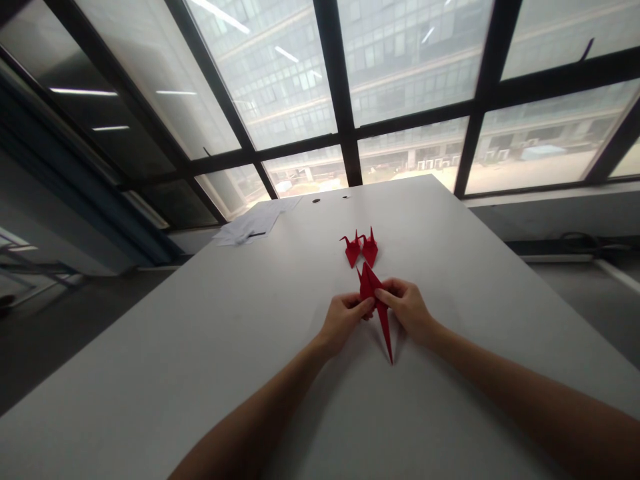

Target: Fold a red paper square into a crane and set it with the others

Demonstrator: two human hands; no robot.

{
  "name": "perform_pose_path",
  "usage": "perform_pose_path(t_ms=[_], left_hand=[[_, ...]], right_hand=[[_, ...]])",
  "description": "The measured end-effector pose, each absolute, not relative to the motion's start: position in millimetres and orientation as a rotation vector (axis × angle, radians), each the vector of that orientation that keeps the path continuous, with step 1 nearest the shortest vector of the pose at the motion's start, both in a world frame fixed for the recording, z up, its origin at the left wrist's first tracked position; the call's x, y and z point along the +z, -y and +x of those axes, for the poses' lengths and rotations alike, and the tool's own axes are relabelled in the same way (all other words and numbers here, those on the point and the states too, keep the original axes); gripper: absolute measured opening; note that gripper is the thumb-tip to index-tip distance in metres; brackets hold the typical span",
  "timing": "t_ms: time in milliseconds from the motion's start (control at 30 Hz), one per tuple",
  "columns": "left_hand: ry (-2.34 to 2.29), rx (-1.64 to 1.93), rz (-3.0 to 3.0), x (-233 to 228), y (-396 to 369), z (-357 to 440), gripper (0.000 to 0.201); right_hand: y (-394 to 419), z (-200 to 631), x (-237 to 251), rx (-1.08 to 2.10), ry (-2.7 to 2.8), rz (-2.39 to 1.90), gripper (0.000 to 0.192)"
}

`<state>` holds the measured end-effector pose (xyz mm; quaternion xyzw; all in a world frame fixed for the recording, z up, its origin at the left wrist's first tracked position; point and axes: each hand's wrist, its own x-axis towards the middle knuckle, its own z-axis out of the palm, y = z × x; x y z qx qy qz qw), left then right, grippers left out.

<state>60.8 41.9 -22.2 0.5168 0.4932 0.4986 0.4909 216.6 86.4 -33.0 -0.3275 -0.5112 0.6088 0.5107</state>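
Note:
A red folded paper crane (368,281) is held between my two hands, low over the white table. One long, narrow point of it reaches down toward me, and a shorter pointed part rises at its far end. My left hand (345,318) pinches its left side, thumb on top and fingers curled beneath. On the right side my right hand (407,307) grips it, with the thumb pressed on the middle. Just beyond stand two finished-looking red paper cranes, a left one (353,251) and a right one (370,250), side by side and close together.
The white table (240,333) stretches to the windows (410,60). Loose paper sheets (250,220) with a dark pen (257,234) lie at its far left. A dark round hole (316,201) is near the back edge. A blue curtain (75,160) hangs at the left.

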Motion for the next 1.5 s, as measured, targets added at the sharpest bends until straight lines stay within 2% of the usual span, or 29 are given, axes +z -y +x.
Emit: perform_pose_path(t_ms=[267,433,600,767,1000,1100,1233,1500], left_hand=[[-1.019,1.426,0.866,-30.1,-48.6,58.9,0.028],[-1.041,1.411,0.931,-29.7,-48.9,60.2,0.032],[-1.075,1.437,0.964,-32.4,-50.0,60.5,0.030],[-1.039,1.490,0.897,-32.2,-50.9,60.5,0.029],[-0.968,1.446,0.845,-31.4,-52.1,58.2,0.032],[-0.968,1.466,0.826,-32.7,-52.7,58.7,0.032],[-1.046,1.505,0.896,-33.1,-51.8,63.0,0.030],[-1.134,1.568,0.961,-32.3,-51.8,66.3,0.026]], right_hand=[[-84.3,215.3,-38.3,1.464,1.302,-0.758,0.035],[-83.3,214.8,-42.4,1.367,1.379,-0.732,0.028],[-82.0,213.7,-43.0,1.352,1.393,-0.703,0.029],[-81.7,215.1,-42.1,1.226,1.480,-0.767,0.016],[-79.9,217.1,-37.6,1.205,1.572,-0.733,0.017],[-76.7,217.5,-35.1,0.992,1.672,-0.767,0.016],[-76.0,219.7,-34.0,0.670,1.772,-0.789,0.002],[-79.1,222.0,-31.7,0.402,1.966,-0.816,0.013]])
